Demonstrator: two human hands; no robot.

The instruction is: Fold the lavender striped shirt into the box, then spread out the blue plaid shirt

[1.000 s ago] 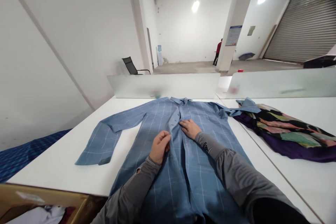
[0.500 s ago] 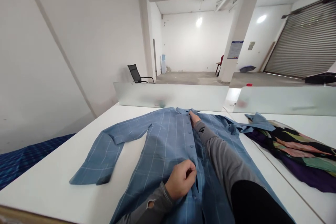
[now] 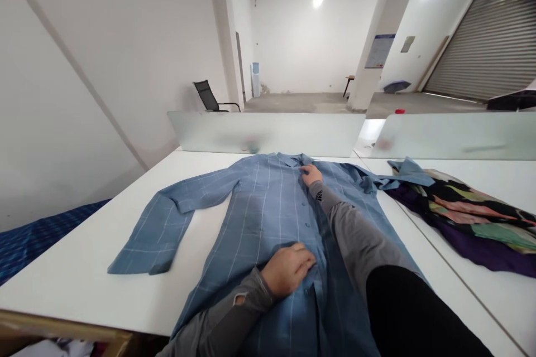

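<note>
A blue checked shirt (image 3: 259, 206) lies spread front up on the white table (image 3: 84, 284), one sleeve stretched out to the left. My left hand (image 3: 288, 270) is curled with its fingers pinching the button placket low on the shirt. My right hand (image 3: 310, 174) reaches far forward and presses on the fabric just below the collar, fingers closed on the placket there. Both arms wear grey sleeves.
A colourful patterned garment (image 3: 473, 217) lies on the table at the right, touching the shirt's other sleeve. Frosted divider panels (image 3: 268, 133) stand along the table's far edge. A cardboard box (image 3: 62, 340) with clothes sits below the near left corner. A black chair (image 3: 209, 97) stands beyond.
My right hand moved from mid-chest up to the collar area. My left hand slid down the placket toward me and stays pinched on it.
</note>
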